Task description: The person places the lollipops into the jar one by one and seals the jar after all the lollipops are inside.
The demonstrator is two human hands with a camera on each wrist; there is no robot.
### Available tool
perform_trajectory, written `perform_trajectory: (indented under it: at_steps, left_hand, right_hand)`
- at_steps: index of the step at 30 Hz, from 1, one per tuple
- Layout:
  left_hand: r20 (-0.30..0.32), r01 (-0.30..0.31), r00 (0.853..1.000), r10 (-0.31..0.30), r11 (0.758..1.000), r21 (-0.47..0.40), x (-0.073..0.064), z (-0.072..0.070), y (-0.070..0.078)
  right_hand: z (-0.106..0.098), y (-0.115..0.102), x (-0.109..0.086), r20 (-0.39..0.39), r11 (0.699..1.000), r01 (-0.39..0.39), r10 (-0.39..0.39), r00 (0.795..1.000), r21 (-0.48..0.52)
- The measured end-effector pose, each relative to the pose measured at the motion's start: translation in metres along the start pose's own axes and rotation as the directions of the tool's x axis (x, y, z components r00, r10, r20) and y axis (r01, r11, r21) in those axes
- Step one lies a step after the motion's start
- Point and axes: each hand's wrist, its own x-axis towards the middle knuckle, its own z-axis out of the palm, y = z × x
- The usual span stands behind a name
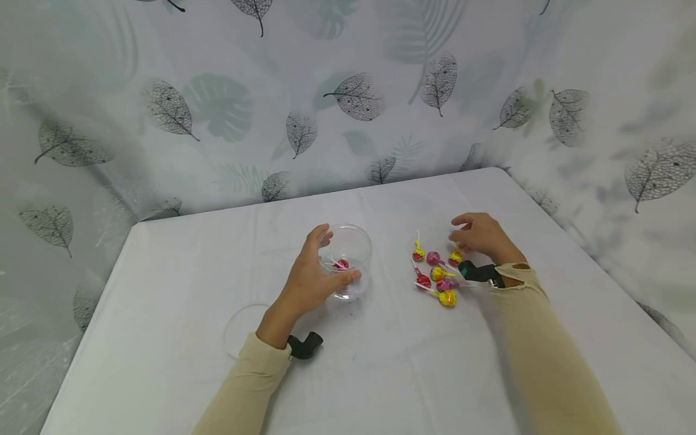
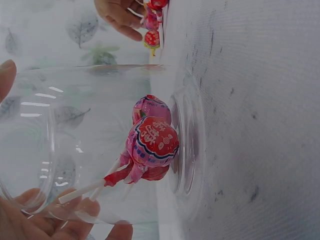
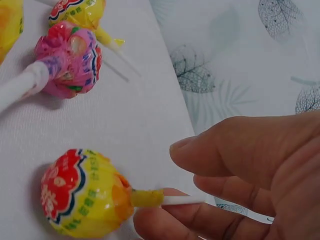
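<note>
Right hand (image 1: 478,232): fingers loosely bent, thumb standing apart from them, moderate gap, not gripping anything. Nearest item is a yellow lollipop (image 3: 87,195), just off the fingertips on the hand's left, near side. Its stick points into the gap between thumb and fingers; right wrist view shows it overlapping the fingers, thumb clear of it. Can't tell if fingers actually touch the stick. Lollipop's head is on the cloth side, not in the grasp. Next out: a loose cluster of other lollipops (image 1: 438,273), left of the hand and toward the person, red, pink and yellow wrappers, sticks pointing various ways, several heads touching or nearly so. Left hand (image 1: 312,275): curled round a clear jar (image 1: 356,244), thumb on the near side, fingers round the left and far side. Jar is upright, mouth up, left of the cluster with bare cloth between. Inside: at least two wrapped lollipops (image 2: 152,142), red and pink, heads down by the base, sticks leaning toward the mouth. Left of the left wrist, a thin clear round piece (image 1: 225,331) lies flat; can't tell ring or disc. All on a white-covered table (image 1: 179,290), leaf-print sheeting (image 1: 348,139) behind.
</note>
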Motion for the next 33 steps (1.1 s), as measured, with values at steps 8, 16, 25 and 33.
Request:
perform_trajectory:
  at_steps: [8, 16, 25, 33]
  left_hand:
    - [0.000, -0.004, 1.000, 0.004, 1.000, -0.007, 0.000, 0.000, 0.000]
    - [-0.001, 0.013, 1.000, -0.013, 1.000, -0.010, -0.001, 0.000, 0.000]
    - [-0.002, 0.018, 1.000, -0.018, 1.000, -0.001, -0.002, 0.000, 0.002]
    - [-0.002, 0.017, 1.000, -0.017, 1.000, -0.003, -0.001, 0.001, 0.001]
  right_hand:
    - [0.001, 0.011, 0.000, 0.000, 0.999, -0.020, 0.020, 1.000, 0.044]
    - [-0.001, 0.016, -0.001, 0.011, 0.993, -0.042, 0.041, 0.999, 0.109]
    - [-0.006, 0.015, -0.010, -0.028, 0.982, -0.017, 0.023, 0.999, 0.191]
    - [-0.003, 0.013, -0.017, -0.140, 0.959, 0.029, 0.011, 0.990, 0.282]
